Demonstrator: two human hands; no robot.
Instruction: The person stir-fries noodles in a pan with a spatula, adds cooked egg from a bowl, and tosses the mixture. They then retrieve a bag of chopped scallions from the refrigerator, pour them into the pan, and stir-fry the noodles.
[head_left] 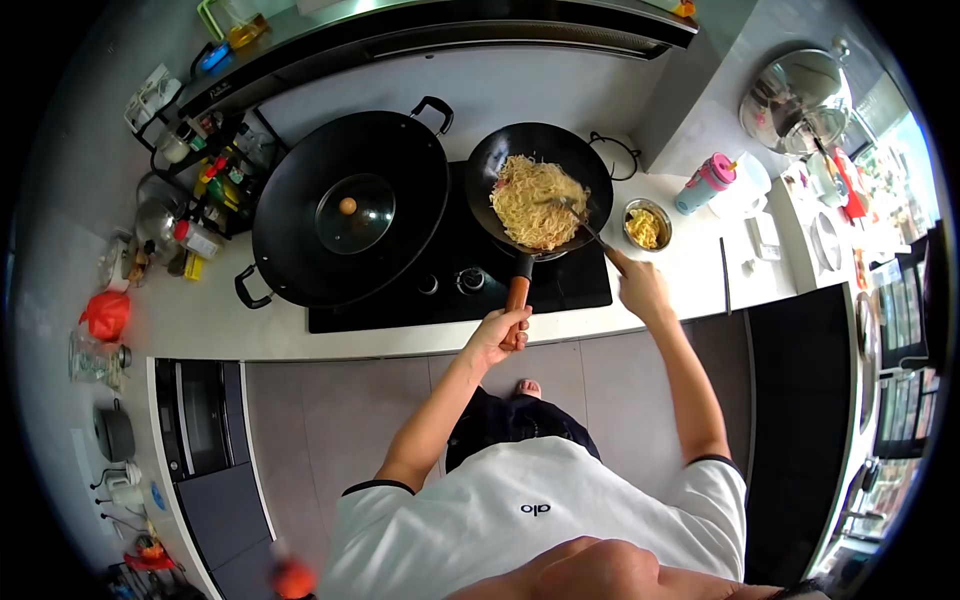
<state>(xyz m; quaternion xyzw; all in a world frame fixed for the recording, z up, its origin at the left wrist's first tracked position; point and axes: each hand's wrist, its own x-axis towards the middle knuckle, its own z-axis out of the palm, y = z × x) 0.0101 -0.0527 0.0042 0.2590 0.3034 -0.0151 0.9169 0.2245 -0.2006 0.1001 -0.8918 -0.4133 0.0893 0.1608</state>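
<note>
My left hand (pixel 498 335) is wrapped round the brown handle of a black wok (pixel 485 160) on the right side of the cooktop. Inside the wok lies a heap of noodles (pixel 530 195) with bits mixed in. My right hand (pixel 642 290) grips the handle of a spatula (pixel 590 228), whose blade is in the noodles at their right side and partly hidden. Just beyond my right hand stands a metal bowl (pixel 660 212) holding yellow pieces that look like scrambled egg (pixel 642 228).
A large black two-handled wok (pixel 290 220) with a glass lid (pixel 370 235) inside covers the left burner of the cooktop (pixel 400 312). Bottles (pixel 215 185) crowd a rack at left. A pink-and-blue cup (pixel 705 185) and a dark stick (pixel 725 275) are at right. The range hood (pixel 520 45) overhangs the back.
</note>
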